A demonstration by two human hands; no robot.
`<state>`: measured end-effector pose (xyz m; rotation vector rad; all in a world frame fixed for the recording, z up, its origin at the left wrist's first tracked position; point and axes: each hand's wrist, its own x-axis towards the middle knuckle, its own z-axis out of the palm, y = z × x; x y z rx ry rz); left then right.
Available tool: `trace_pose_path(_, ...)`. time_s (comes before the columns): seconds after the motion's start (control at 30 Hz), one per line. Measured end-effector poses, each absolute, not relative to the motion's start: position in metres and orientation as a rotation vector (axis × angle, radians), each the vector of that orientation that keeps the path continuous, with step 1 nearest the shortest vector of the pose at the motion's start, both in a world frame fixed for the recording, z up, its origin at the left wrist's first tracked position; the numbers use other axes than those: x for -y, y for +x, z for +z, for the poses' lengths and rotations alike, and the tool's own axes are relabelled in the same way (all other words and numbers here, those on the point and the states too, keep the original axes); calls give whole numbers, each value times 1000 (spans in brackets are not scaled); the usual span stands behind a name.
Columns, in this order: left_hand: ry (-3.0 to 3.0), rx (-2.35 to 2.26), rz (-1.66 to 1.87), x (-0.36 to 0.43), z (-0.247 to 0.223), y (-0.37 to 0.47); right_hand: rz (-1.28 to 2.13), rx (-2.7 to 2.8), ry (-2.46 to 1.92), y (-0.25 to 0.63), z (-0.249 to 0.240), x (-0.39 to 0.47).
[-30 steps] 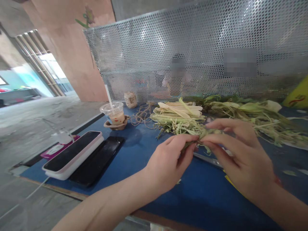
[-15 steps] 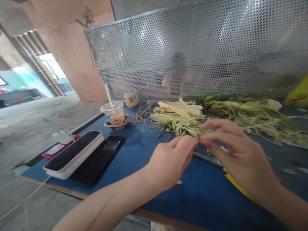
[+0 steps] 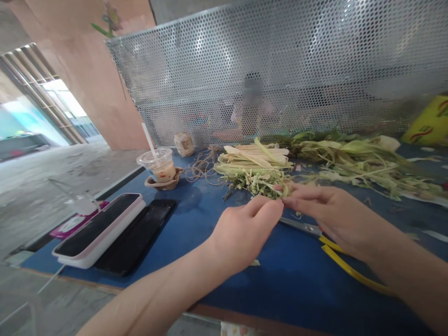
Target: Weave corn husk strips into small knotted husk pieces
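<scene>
My left hand (image 3: pixel 247 228) is closed in a pinch, knuckles up, over the blue table (image 3: pixel 217 284). My right hand (image 3: pixel 325 210) meets it, thumb and fingers pinched together at the left fingertips. A bit of pale green husk strip (image 3: pixel 286 189) shows between the right fingers; whatever the left hand grips is hidden. Just beyond the hands lies a pile of small green knotted husk pieces (image 3: pixel 257 181), with a stack of flat pale corn husks (image 3: pixel 257 156) behind it. Scissors with yellow handles (image 3: pixel 353 273) lie under my right hand and wrist.
Loose green husks (image 3: pixel 353 154) spread along the back right. To the left are a plastic cup with a straw (image 3: pixel 159 168), tangled twine (image 3: pixel 203 165), a black phone (image 3: pixel 140 238) and a pink-edged case (image 3: pixel 101 228). A perforated metal screen (image 3: pixel 297 70) stands behind; a person sits beyond it.
The right fingers have closed in from a spread curl to a tighter pinch against the left hand. More of the yellow scissor handles now shows. The whole view has shifted slightly.
</scene>
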<state>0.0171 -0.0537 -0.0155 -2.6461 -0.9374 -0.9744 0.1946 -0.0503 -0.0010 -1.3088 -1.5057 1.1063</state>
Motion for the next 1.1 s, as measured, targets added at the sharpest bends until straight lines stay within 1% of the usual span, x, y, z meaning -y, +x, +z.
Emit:
trace_pose_path(0.13,-2599,835,-989,53,-15,17,1292,1349,-1204,195,-6,48)
trace_pose_path(0.37,-2699,779,-1249,53,-9,19,1342,1349,-1161,195,-7,49)
trace_pose_path(0.53,-2811,922,-1235,56,-10,18,1276,1440,-1169,200,-9,47)
trace_pose_path(0.67,-2804,912,-1264,56,-11,18,1244,1509,-1164,201,-5,47)
trace_pose_path(0.93,-2796,717,-1259,49,-11,13,1424,1340,-1245,198,-5,51)
trace_pose_path(1.03,-2776,690,-1325,49,-10,14,1486,1300,-1199,199,-6,50)
trace_pose_path(1.1,-2810,753,-1408,51,-9,16,1517,1269,-1167,198,-5,50)
